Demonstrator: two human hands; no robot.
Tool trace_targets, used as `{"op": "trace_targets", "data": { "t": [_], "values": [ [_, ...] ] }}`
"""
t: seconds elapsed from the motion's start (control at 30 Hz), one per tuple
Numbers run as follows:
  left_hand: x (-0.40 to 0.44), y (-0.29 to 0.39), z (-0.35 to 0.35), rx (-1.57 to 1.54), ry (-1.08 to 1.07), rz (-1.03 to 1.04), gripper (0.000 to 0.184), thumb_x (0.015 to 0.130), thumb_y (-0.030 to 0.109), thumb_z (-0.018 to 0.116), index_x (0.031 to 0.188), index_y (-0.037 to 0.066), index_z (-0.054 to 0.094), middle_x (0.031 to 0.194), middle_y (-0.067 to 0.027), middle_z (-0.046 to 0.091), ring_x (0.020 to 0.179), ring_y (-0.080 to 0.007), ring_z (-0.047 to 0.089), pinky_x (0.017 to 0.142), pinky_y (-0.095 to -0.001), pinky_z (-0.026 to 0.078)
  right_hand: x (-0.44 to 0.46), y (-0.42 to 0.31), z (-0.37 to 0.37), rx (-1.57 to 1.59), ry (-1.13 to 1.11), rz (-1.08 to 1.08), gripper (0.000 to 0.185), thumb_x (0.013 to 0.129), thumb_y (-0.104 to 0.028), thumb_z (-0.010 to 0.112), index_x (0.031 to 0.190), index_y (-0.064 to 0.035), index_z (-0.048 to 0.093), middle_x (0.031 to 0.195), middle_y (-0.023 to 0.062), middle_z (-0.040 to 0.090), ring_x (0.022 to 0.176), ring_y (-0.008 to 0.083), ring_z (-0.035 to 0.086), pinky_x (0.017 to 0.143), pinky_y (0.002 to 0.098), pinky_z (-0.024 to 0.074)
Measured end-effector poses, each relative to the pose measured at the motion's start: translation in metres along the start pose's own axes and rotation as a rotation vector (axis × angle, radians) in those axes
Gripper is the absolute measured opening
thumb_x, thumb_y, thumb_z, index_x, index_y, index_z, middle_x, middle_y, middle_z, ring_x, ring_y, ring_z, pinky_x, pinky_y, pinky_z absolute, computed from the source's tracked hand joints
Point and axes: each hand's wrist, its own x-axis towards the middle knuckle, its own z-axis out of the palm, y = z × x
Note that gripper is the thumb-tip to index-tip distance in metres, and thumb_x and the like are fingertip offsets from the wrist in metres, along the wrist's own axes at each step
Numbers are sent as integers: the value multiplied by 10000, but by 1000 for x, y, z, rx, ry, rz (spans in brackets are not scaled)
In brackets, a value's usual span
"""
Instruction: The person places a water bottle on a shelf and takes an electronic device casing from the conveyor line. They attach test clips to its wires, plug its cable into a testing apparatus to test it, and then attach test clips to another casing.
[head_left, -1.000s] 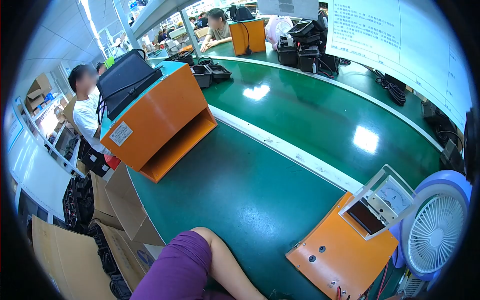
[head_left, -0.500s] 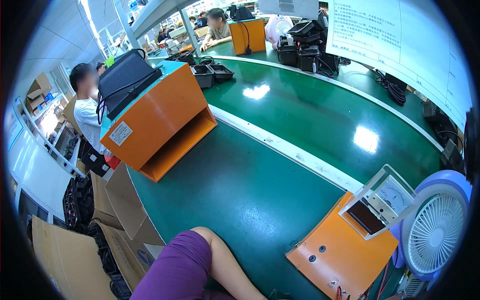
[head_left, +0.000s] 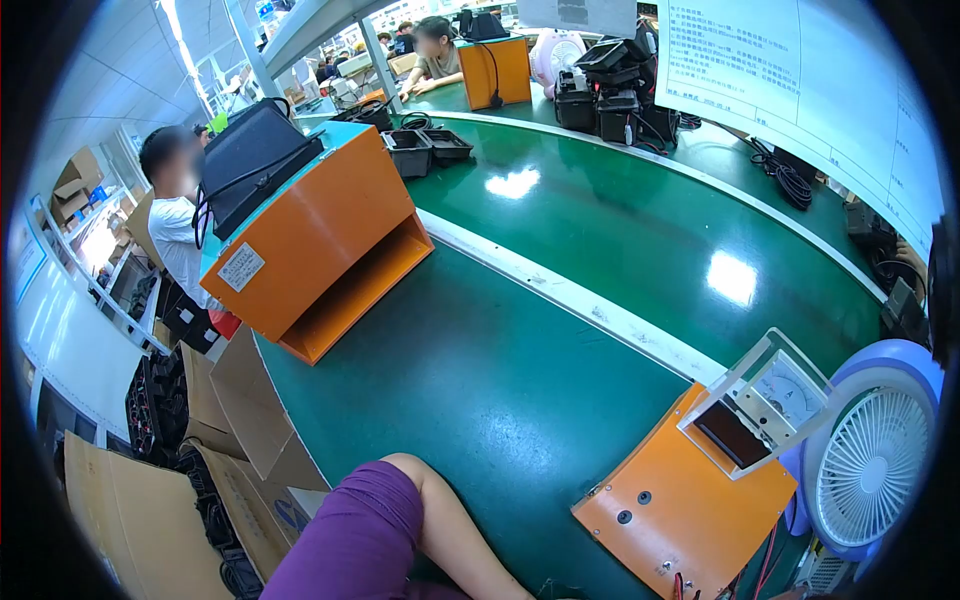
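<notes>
A bare forearm (head_left: 462,535) with a purple sleeve (head_left: 352,525), on my left side, reaches down past the bottom edge. My left hand lies beyond that edge, and my right hand is out of sight too. Nearest to the forearm, on the green bench (head_left: 470,400), is an orange box (head_left: 670,520) with two black round fittings, metal terminals and red and black leads at its front. A clear frame on it holds an analog panel meter (head_left: 788,390) and a dark display window (head_left: 733,434). What the hands touch is hidden.
A large orange case (head_left: 320,230) bearing a black device (head_left: 255,165) stands at the back left. A purple-white fan (head_left: 870,470) is at right. White rail (head_left: 570,295), cardboard boxes (head_left: 140,520) and hanging paper sheet (head_left: 790,90) surround the bench. Co-workers sit beyond.
The forearm and orange boxes stay where they were. The co-worker at left has shifted their head slightly. At the far right edge, a skin-toned patch, perhaps another person's hand, now shows by the black parts.
</notes>
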Motion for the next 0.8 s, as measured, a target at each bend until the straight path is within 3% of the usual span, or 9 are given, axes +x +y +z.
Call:
{"op": "trace_targets", "data": {
  "t": [0.8],
  "values": [
    [1, -1, 1, -16, 11, 6, 264, 839, 260, 439, 1004, 70, 518, 1074, -89, 535, 1042, -266, 490, 914, -449, 338, -6, -5, -2, -58, -24, -59, 383, 812, -66, 578, 1190, -71, 513, 958, 108, 604, 898, 186, 566, 826, 297, 437]
  ]
}}
